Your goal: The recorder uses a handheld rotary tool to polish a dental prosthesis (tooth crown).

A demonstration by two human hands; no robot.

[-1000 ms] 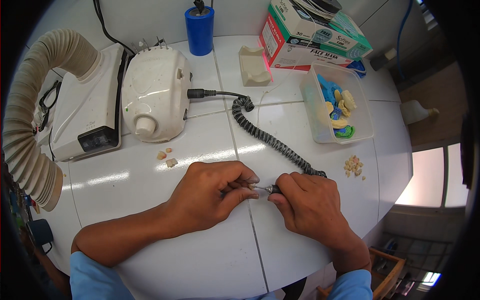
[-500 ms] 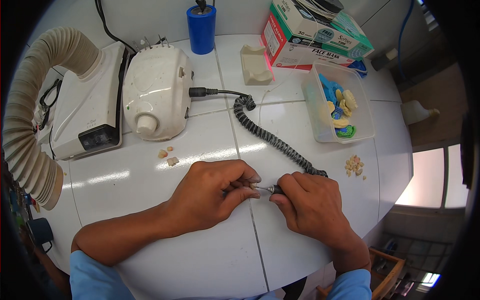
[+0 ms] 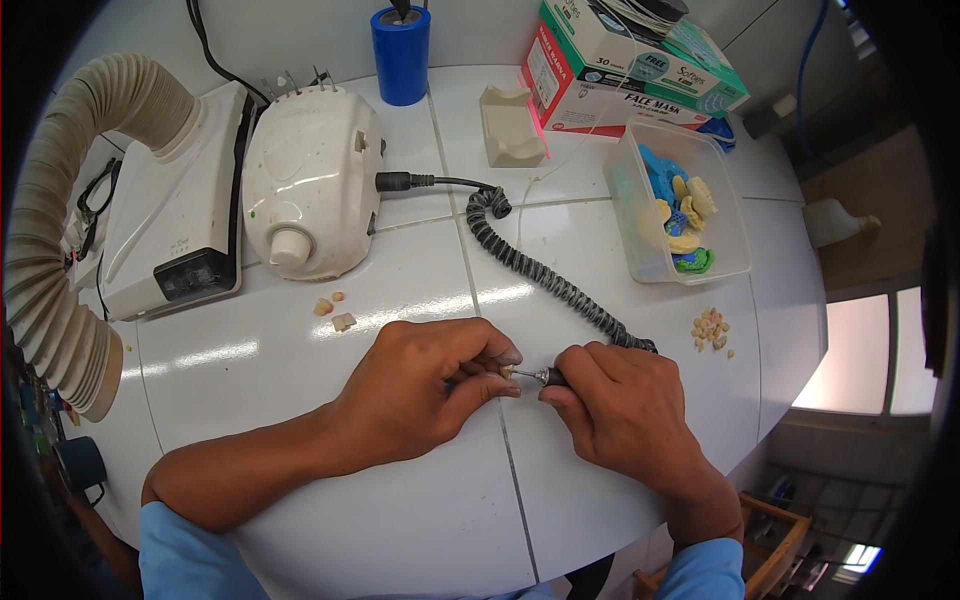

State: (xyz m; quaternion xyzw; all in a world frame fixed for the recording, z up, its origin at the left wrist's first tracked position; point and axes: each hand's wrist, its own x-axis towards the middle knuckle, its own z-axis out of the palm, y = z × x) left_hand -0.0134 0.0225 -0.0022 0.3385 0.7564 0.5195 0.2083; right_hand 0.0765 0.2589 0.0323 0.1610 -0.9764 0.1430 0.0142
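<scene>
My left hand (image 3: pixel 425 385) pinches a small cream-coloured tooth-like piece (image 3: pixel 507 372) between thumb and fingers; most of it is hidden. In my right hand (image 3: pixel 630 410) is a rotary handpiece (image 3: pixel 550 377), gripped like a pen, its thin metal bur pointing left and meeting the piece. A coiled black cord (image 3: pixel 560 290) links the handpiece to a white control unit (image 3: pixel 312 185) with a round knob. Several similar small pieces (image 3: pixel 711 330) lie in a cluster beyond my right hand, and a few larger pinkish-cream ones (image 3: pixel 342 322) lie beyond my left.
A clear plastic tub (image 3: pixel 735 265) holds blue, yellow and green moulded pieces. Behind it are stacked mask boxes (image 3: pixel 620 85). A beige handpiece cradle (image 3: pixel 513 130) and blue cylinder (image 3: pixel 402 60) stand at the back. At left, a ribbed hose (image 3: pixel 50 230) joins a white box-shaped machine (image 3: pixel 180 215).
Both hands hold nearly the same place, with the bur still against the small piece. The view has shifted very slightly.
</scene>
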